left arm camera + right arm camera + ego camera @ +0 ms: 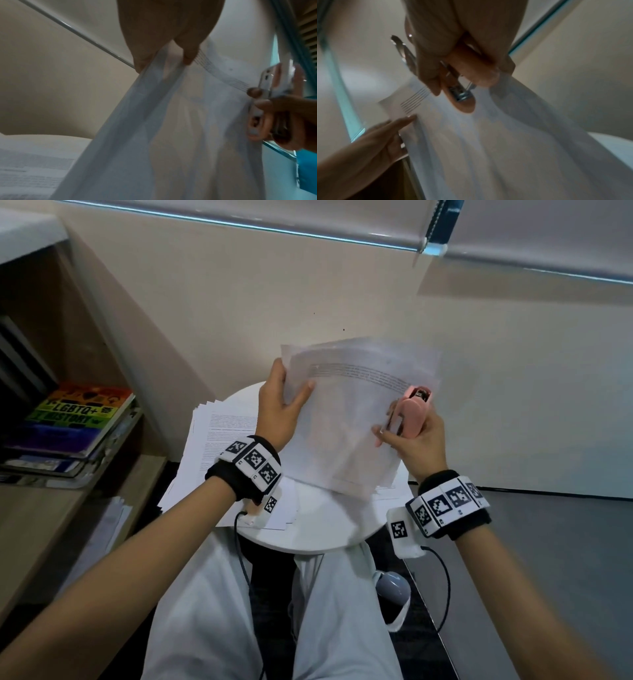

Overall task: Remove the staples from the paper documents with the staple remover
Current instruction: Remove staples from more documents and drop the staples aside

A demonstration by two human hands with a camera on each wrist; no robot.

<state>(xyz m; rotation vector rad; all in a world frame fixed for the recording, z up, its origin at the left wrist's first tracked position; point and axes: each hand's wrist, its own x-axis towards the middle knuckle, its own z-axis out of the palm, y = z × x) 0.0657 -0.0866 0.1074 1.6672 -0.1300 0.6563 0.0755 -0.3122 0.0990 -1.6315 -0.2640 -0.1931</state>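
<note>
A document of several white sheets (346,419) is held up above the round white table (318,529). My left hand (279,402) pinches its upper left edge, thumb on the front sheet. My right hand (416,436) grips the pink staple remover (412,414) and also pinches the document's right edge. In the left wrist view the document (171,128) hangs from my left hand (169,44), with the staple remover (274,86) at the right. In the right wrist view the remover (462,94) lies against the paper (488,142) under my right hand (453,54). No staple is visible.
More printed sheets (219,453) lie spread on the table's left side. A wooden shelf (68,501) on the left holds a stack of books (75,422). A beige wall stands just behind the table. My legs are under the table's near edge.
</note>
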